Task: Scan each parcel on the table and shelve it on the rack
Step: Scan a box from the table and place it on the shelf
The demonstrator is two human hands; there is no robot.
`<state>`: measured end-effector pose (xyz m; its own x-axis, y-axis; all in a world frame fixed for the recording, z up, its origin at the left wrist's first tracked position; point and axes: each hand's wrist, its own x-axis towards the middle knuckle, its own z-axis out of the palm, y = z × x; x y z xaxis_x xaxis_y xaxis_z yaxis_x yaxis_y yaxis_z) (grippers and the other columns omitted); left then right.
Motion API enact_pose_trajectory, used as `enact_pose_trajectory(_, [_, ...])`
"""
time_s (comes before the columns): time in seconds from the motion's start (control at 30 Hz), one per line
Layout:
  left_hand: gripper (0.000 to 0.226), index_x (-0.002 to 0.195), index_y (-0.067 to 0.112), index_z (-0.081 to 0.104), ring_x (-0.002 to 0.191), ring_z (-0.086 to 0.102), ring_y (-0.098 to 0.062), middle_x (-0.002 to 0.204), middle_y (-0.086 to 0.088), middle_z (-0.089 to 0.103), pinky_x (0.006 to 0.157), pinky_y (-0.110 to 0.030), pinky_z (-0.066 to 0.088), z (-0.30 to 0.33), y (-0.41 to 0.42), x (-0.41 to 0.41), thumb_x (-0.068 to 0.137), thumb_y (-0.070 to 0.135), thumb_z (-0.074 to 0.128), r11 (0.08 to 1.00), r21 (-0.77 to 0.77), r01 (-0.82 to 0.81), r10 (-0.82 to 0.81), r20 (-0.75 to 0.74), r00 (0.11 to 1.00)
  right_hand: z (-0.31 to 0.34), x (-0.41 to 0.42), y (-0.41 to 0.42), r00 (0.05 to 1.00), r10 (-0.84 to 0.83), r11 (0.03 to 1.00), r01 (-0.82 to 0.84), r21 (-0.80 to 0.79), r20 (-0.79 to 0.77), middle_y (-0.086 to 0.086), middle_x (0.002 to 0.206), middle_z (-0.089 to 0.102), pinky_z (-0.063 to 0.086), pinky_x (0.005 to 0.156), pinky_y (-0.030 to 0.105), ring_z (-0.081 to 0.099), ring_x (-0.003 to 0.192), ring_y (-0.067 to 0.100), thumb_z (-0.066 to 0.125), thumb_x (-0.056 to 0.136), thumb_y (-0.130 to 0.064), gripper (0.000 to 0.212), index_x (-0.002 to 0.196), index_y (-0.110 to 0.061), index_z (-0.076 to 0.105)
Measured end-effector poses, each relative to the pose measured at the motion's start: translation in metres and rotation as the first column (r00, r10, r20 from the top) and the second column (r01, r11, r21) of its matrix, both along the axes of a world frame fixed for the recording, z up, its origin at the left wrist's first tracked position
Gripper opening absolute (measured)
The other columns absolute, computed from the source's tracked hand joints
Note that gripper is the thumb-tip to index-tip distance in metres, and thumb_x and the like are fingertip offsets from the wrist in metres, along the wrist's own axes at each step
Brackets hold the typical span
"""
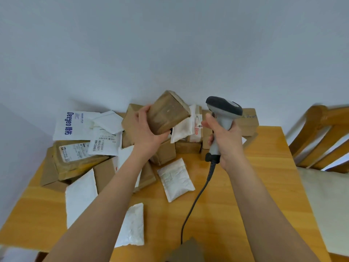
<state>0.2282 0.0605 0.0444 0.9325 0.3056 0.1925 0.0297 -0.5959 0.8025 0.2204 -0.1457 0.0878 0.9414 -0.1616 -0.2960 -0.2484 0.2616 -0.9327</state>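
Both bare forearms reaching forward, raised above table. Left hand [145,129] gripping box [168,113] from below, thumb on near-left side, fingers curling underneath, box tilting. Right hand [224,137] wrapping around scanner [222,118] handle, holding it upright, head pointing left toward box.

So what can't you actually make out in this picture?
- Rack: outside the head view entirely.
- Label on the brown box in the left hand: none on the faces shown.
- Scanner window: faces away; its cable passes behind a brown shape at the bottom edge.
- Print on the table's parcel labels: mostly too small.
- Chair: cut off right.
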Motion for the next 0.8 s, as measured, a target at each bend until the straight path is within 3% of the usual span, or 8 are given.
enact_pose_trajectory(0.07, [0.083,0.138,0.019,0.042,0.113,0.028,0.001,0.129,-0.003,0.029,0.096,0.003,0.027,-0.001,-0.009,-0.018,0.067,0.01,0.085,0.987,0.126,0.101,-0.113,0.099,0.989,0.001,0.0,0.001,1.0,0.013,1.0,-0.013,0.022,-0.012,0.022,0.112,0.067,0.05,0.051,0.025,0.048,0.05,0.01,0.076,0.084,-0.038,0.046,0.121,-0.019,0.056])
enact_pose_trajectory(0.13, [0.08,0.137,0.02,0.043,0.118,0.021,0.004,0.138,-0.01,0.026,0.098,0.003,0.023,-0.004,-0.014,-0.034,0.069,0.001,0.08,0.963,0.238,0.124,-0.166,0.162,0.973,0.0,-0.002,0.003,0.999,0.024,0.997,-0.02,0.076,-0.048,0.022,0.115,0.066,0.05,0.052,0.026,0.048,0.052,0.011,0.078,0.08,-0.042,0.054,0.124,-0.021,0.055])
enact_pose_trajectory(0.3, [0.085,0.135,0.039,0.036,0.138,0.026,-0.036,0.145,0.002,0.015,0.101,-0.053,0.048,-0.014,-0.021,-0.046,0.072,-0.002,0.077,0.89,0.412,0.195,-0.281,0.157,0.947,-0.003,-0.012,0.001,0.992,0.081,0.99,-0.069,0.122,-0.096,0.008,0.085,0.062,0.049,0.054,0.029,0.05,0.055,0.011,0.079,0.071,-0.051,0.068,0.126,-0.022,0.051])
enact_pose_trajectory(0.47, [0.09,0.137,0.038,0.035,0.14,0.023,-0.037,0.147,-0.006,0.015,0.101,-0.057,0.047,-0.024,-0.026,-0.046,0.069,0.004,0.083,0.843,0.471,0.261,-0.385,0.187,0.904,-0.011,-0.017,-0.006,0.986,0.109,0.991,-0.098,0.09,-0.129,0.005,0.086,0.062,0.05,0.051,0.027,0.052,0.054,0.009,0.085,0.071,-0.039,0.069,0.127,-0.019,0.05])
enact_pose_trajectory(0.57, [0.07,0.13,0.035,0.043,0.14,0.021,-0.023,0.144,0.005,0.02,0.111,-0.048,0.038,-0.012,-0.037,-0.055,0.07,0.011,0.068,0.888,0.243,0.391,-0.436,0.169,0.884,-0.02,-0.019,-0.011,0.987,0.087,0.994,-0.077,0.075,-0.138,0.009,0.094,0.064,0.05,0.05,0.025,0.051,0.053,0.009,0.083,0.078,-0.025,0.059,0.127,-0.018,0.049])
enact_pose_trajectory(0.67, [0.05,0.124,0.036,0.044,0.127,0.037,-0.008,0.135,0.005,0.031,0.104,-0.032,0.043,0.008,-0.054,-0.055,0.076,0.028,0.057,0.938,-0.294,0.182,-0.156,0.11,0.982,-0.027,-0.022,-0.014,0.99,0.072,0.993,-0.06,0.101,-0.122,0.012,0.104,0.065,0.05,0.051,0.024,0.052,0.055,0.011,0.081,0.08,-0.021,0.057,0.127,-0.017,0.049])
enact_pose_trajectory(0.73, [0.071,0.135,0.035,0.037,0.123,0.048,-0.012,0.138,0.002,0.04,0.101,-0.035,0.048,0.016,-0.054,-0.046,0.073,0.058,0.065,0.839,-0.541,-0.053,0.001,-0.096,0.995,-0.029,-0.025,-0.016,0.992,0.084,0.994,-0.077,0.083,-0.092,0.012,0.106,0.064,0.052,0.055,0.024,0.053,0.06,0.012,0.081,0.08,-0.02,0.055,0.125,-0.019,0.049])
enact_pose_trajectory(0.8, [0.09,0.144,0.028,0.035,0.117,0.059,-0.019,0.133,-0.001,0.056,0.098,-0.043,0.052,0.015,-0.046,-0.04,0.07,0.061,0.074,0.705,-0.691,-0.157,-0.064,-0.283,0.957,-0.028,-0.028,-0.019,0.992,0.116,0.993,-0.115,0.026,-0.058,0.008,0.099,0.064,0.052,0.057,0.023,0.054,0.062,0.011,0.081,0.079,-0.019,0.054,0.123,-0.02,0.049])
